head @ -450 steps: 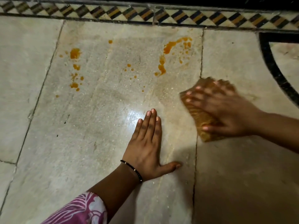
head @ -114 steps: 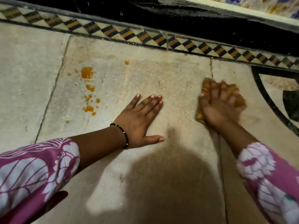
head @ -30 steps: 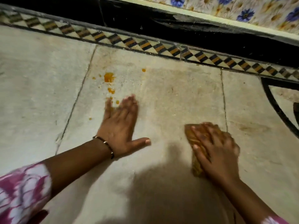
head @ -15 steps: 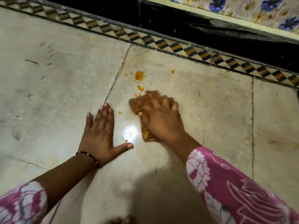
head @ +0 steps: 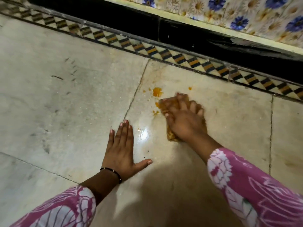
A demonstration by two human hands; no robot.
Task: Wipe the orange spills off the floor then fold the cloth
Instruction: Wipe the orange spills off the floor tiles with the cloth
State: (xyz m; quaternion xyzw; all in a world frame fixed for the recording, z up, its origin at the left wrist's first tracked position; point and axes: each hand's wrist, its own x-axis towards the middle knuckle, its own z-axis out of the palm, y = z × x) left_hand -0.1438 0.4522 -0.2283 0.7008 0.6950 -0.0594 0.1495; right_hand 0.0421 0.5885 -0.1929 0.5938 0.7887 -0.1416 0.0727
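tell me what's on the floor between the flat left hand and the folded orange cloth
In the head view, a bright glare patch and one tiny orange speck on pale marble; otherwise bare.

- No text, label, brand, number or sign can be read anywhere in the view.
- One flowered wall tile (head: 172, 4) at the far edge bears a small pale patch that may carry writing, but it is too small and blurred to make out.
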